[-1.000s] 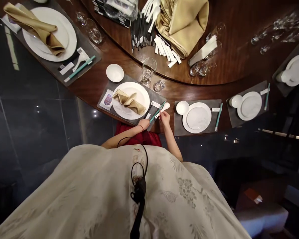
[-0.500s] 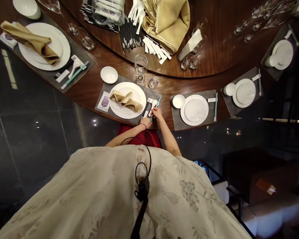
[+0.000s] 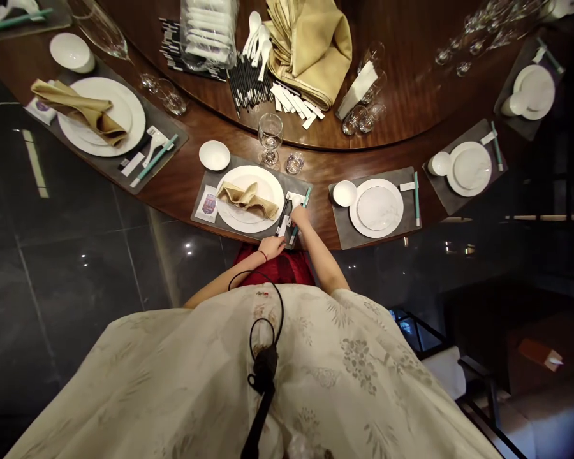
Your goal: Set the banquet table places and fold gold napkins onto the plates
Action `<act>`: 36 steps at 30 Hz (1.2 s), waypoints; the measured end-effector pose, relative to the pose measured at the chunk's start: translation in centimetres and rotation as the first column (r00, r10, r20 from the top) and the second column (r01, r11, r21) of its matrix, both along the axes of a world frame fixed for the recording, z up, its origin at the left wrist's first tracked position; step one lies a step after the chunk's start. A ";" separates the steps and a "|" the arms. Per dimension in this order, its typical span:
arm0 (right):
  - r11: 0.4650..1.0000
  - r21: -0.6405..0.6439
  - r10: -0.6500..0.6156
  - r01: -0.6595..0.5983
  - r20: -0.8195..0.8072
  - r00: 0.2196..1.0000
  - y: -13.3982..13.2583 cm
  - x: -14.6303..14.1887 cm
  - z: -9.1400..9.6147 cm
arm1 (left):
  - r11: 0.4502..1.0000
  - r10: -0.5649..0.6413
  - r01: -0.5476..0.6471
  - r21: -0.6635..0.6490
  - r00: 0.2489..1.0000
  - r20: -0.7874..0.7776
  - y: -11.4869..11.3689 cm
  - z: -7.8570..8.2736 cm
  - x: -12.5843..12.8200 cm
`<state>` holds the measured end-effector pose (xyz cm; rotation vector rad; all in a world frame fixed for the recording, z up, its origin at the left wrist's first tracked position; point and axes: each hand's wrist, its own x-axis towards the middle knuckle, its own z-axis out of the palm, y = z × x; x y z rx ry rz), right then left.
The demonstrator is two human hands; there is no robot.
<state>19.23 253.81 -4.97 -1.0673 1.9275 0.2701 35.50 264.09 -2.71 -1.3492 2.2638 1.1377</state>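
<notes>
Beside the plate (image 3: 221, 220) at the middle setting, my left hand (image 3: 272, 245) is at the table edge. Its fingers are together at the lower ends of black chopsticks (image 3: 287, 205) in a white paper sleeve (image 3: 283, 226). My right hand (image 3: 300, 217) is closed over the handle of a white spoon (image 3: 296, 199), its fingertips partly hidden. A teal strip (image 3: 308, 196) runs under that hand, lying along the right side of the grey placemat (image 3: 205, 196). A folded gold napkin (image 3: 249, 199) rests on the plate.
A small white bowl (image 3: 214, 155), a stemmed glass (image 3: 270, 137) and a small glass (image 3: 295, 162) stand behind the setting. More settings with plates (image 3: 380, 207) line the curved table. The raised round centre holds spoons (image 3: 264, 57), loose chopsticks (image 3: 249, 86) and gold cloths (image 3: 325, 44).
My left hand has drawn back slightly toward the table edge and to the left. My right hand stays by the spoon, its fingers now more hidden. The camera view has shifted a little.
</notes>
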 end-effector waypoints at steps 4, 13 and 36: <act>1.000 -0.012 -0.012 0.011 -0.097 0.995 -0.4 0.5 1.4 | 1.000 0.007 -0.007 0.004 0.997 -0.079 0.1 0.8 0.1; 0.966 -0.258 -0.011 0.030 0.073 0.997 2.6 -7.1 5.8 | 0.986 0.161 -0.139 0.096 0.948 -0.275 0.8 0.8 2.6; 0.608 -0.387 0.519 -0.694 -0.469 0.715 -18.9 -44.8 1.7 | 0.493 0.739 -0.868 0.063 0.380 -0.557 -10.0 1.1 -30.5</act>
